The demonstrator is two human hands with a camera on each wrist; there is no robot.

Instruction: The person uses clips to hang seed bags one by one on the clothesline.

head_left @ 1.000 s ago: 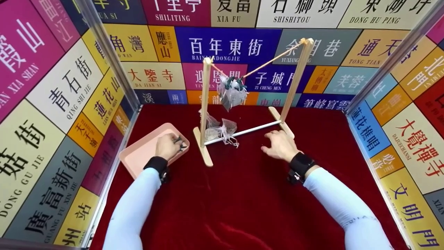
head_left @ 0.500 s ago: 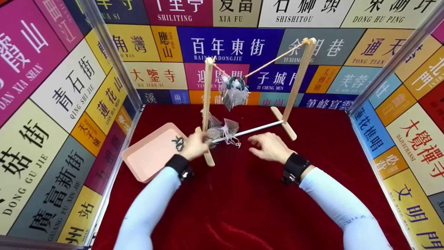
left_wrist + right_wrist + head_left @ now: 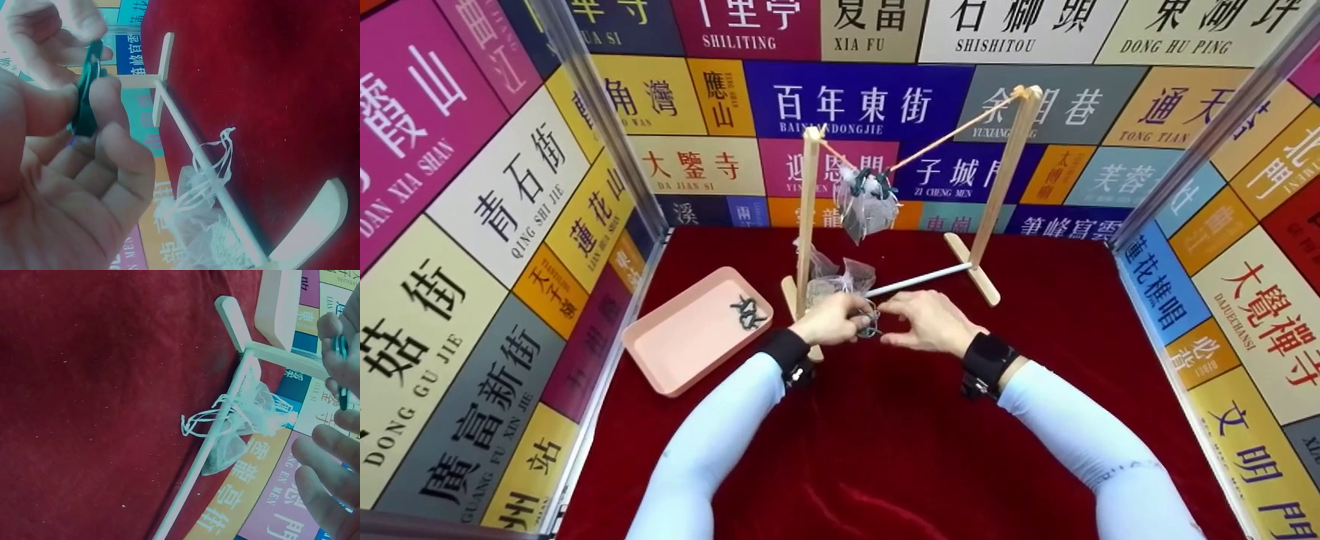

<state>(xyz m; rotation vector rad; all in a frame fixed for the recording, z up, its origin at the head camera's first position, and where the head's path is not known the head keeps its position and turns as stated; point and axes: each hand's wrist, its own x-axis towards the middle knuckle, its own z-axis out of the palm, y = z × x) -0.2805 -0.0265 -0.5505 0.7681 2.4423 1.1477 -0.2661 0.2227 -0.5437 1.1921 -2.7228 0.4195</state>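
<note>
My left hand (image 3: pixel 832 319) pinches a small dark green clothespin (image 3: pixel 87 95) between thumb and index finger, low in front of a wooden stand (image 3: pixel 808 217). From the other side my right hand (image 3: pixel 926 322) comes close, its fingers loosely bent and its fingertips right by the clothespin; it grips nothing. Behind the hands, sheer drawstring bags (image 3: pixel 844 277) lie by the stand's white crossbar (image 3: pixel 922 278). A bunch of similar bags (image 3: pixel 866 214) hangs from the orange cord (image 3: pixel 941 137), with dark green clothespins at its top.
On the left, a pink tray (image 3: pixel 682 337) holds several dark green clothespins (image 3: pixel 747 311) in its right end. The stand's second post (image 3: pixel 1005 180) rises at the right. Walls with printed signs enclose the red cloth (image 3: pixel 900 442) on three sides.
My left hand has moved from the tray rightward to the front of the stand, carrying a clothespin. My right hand has shifted left to meet it.
</note>
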